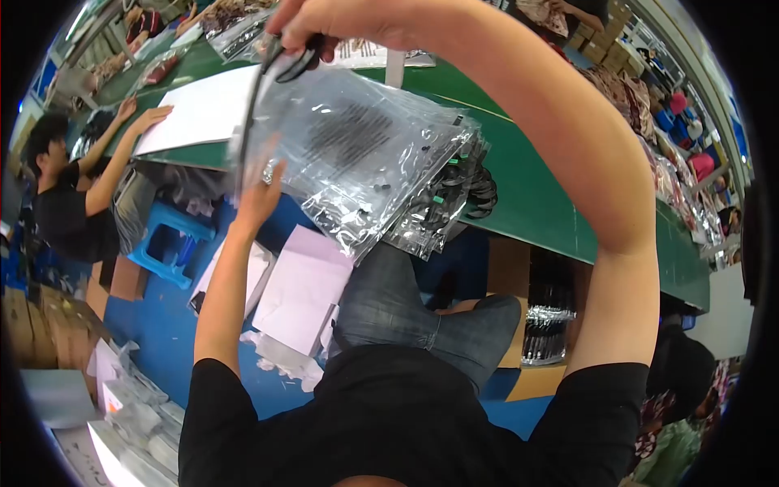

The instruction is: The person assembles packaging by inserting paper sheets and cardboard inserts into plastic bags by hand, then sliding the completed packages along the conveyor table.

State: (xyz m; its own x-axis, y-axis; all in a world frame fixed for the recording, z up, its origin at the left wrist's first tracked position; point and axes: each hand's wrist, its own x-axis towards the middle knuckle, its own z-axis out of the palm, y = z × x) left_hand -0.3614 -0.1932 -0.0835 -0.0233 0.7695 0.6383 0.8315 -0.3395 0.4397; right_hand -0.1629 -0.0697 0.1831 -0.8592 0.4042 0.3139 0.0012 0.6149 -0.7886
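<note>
My right hand (pixel 312 32) is raised over the far side of the table, its fingers closed on a black looped, strap-like item (pixel 302 66). From it a long dark strip (pixel 253 122), smeared by motion, hangs toward my left hand. My left hand (pixel 261 183) is beside the left edge of a stack of clear plastic bags (pixel 349 134); its fingers are blurred and I cannot tell if they grip anything. Dark print shows on the top bag. Bagged black items with green labels (pixel 454 174) lie at the right of the stack.
The green table (pixel 535 191) runs across in front of me. At the left, another person's hands (pixel 150 119) touch a white sheet (pixel 207 109). Below are a blue stool (pixel 170 239), a pale lilac package (pixel 300 284) and a cardboard box (pixel 511 280) with bagged goods.
</note>
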